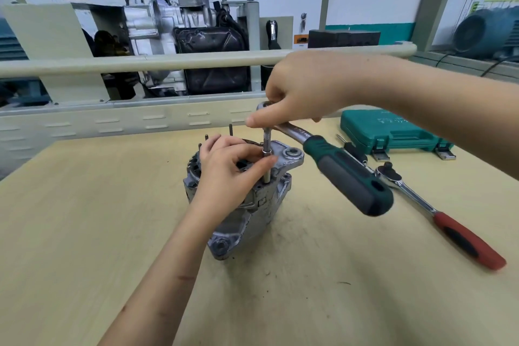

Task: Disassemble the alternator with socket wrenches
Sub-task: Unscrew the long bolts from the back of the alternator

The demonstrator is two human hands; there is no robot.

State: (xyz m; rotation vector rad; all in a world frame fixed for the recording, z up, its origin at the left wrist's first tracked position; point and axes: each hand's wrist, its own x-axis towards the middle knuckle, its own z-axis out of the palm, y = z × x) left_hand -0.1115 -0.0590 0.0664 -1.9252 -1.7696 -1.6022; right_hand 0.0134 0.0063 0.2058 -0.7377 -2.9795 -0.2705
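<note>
Grimy silver alternator [247, 199] upright, studs protruding on top

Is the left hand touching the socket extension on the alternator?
Touching. The head view shows the left hand with thumb and fingertips pinching the socket extension above the alternator.
</note>
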